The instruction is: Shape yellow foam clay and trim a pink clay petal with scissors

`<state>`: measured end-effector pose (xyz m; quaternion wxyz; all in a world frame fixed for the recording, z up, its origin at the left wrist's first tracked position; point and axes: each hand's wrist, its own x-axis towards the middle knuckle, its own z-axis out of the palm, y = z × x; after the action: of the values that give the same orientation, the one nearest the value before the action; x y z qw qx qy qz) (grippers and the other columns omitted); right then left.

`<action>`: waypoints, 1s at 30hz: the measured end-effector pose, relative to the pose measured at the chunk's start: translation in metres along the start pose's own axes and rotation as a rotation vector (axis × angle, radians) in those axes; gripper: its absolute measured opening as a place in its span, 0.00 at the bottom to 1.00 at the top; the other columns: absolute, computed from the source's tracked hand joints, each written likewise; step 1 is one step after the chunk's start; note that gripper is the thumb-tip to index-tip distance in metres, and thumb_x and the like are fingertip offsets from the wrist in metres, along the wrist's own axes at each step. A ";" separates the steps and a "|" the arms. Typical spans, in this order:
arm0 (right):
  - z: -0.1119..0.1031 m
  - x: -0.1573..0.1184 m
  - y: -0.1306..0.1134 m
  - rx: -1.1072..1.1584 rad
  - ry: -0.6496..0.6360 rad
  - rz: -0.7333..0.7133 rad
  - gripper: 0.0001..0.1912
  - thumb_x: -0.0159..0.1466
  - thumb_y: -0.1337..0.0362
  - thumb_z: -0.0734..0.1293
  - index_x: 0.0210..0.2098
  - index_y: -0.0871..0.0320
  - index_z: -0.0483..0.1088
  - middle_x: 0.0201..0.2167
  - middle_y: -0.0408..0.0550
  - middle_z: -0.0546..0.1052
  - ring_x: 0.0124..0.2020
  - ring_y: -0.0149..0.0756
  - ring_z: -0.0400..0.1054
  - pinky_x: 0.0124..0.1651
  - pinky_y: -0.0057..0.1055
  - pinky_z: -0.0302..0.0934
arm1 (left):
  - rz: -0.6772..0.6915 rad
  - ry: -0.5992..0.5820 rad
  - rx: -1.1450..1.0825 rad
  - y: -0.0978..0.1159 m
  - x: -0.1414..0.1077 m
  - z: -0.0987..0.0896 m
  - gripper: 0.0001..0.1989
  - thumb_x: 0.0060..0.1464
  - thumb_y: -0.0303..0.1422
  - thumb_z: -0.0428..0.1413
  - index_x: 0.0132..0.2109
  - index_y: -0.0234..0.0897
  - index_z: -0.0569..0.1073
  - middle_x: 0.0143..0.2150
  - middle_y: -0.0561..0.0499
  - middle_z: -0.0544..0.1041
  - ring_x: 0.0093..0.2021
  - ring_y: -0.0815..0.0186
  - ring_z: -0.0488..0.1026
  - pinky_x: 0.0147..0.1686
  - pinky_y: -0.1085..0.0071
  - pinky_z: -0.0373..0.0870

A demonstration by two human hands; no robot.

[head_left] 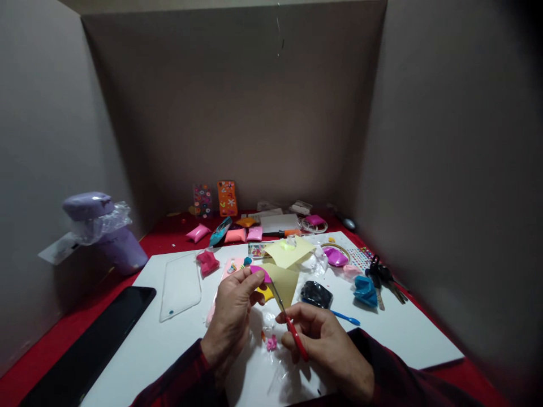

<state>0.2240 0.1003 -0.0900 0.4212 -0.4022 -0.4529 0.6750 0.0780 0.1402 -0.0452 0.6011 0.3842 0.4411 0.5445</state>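
Observation:
My left hand [235, 305] pinches a small flat magenta piece [261, 273] between thumb and fingers. Red-handled scissors [296, 338] are gripped in my right hand [324, 342], their blades pointing up and left to the edge of the magenta piece. Whether the blades touch it I cannot tell. Behind the hands lie pale yellow paper sheets [291, 251] and a pink phone case [212, 305], partly hidden by my left hand. A small crumpled pink lump [271, 342] rests on clear plastic below the scissors. Something yellow [266, 293] shows between the hands.
A clear phone case [181, 288] lies left on the white board [139, 339]. To the right are a black packet [316, 295], a blue stick tool [345, 317], a blue packet [365, 291] and keys [384, 277]. A dark tablet-like slab [93, 345] and a purple container [121, 246] stand farther left.

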 end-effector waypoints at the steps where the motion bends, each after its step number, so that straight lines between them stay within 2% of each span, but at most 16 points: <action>1: 0.000 0.000 0.000 -0.007 -0.002 -0.001 0.21 0.47 0.57 0.75 0.34 0.64 0.68 0.15 0.39 0.68 0.15 0.22 0.57 0.18 0.18 0.49 | 0.001 0.000 0.000 0.000 0.000 0.000 0.09 0.45 0.35 0.59 0.30 0.32 0.72 0.26 0.53 0.67 0.27 0.73 0.64 0.24 0.77 0.59; 10: 0.004 -0.002 -0.008 0.000 -0.010 -0.011 0.25 0.45 0.53 0.76 0.32 0.64 0.68 0.14 0.37 0.65 0.15 0.21 0.57 0.20 0.18 0.48 | 0.001 0.019 0.015 0.001 -0.002 0.002 0.08 0.45 0.34 0.57 0.29 0.31 0.72 0.26 0.52 0.68 0.26 0.73 0.63 0.23 0.78 0.58; 21: 0.005 -0.002 -0.008 -0.007 -0.004 -0.003 0.23 0.46 0.57 0.77 0.33 0.65 0.68 0.14 0.37 0.66 0.15 0.21 0.57 0.20 0.18 0.48 | 0.000 0.020 0.025 0.002 -0.001 0.002 0.09 0.45 0.35 0.58 0.28 0.31 0.72 0.26 0.52 0.68 0.26 0.73 0.63 0.23 0.78 0.58; 30: 0.002 -0.003 -0.003 -0.041 -0.004 -0.024 0.22 0.48 0.55 0.75 0.34 0.63 0.68 0.15 0.38 0.67 0.15 0.22 0.56 0.19 0.19 0.48 | -0.017 -0.016 0.036 0.000 0.000 0.001 0.10 0.46 0.36 0.58 0.29 0.31 0.72 0.27 0.52 0.68 0.26 0.73 0.63 0.23 0.77 0.57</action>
<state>0.2240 0.0977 -0.0860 0.4201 -0.4041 -0.4722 0.6612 0.0793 0.1397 -0.0449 0.6022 0.3954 0.4494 0.5282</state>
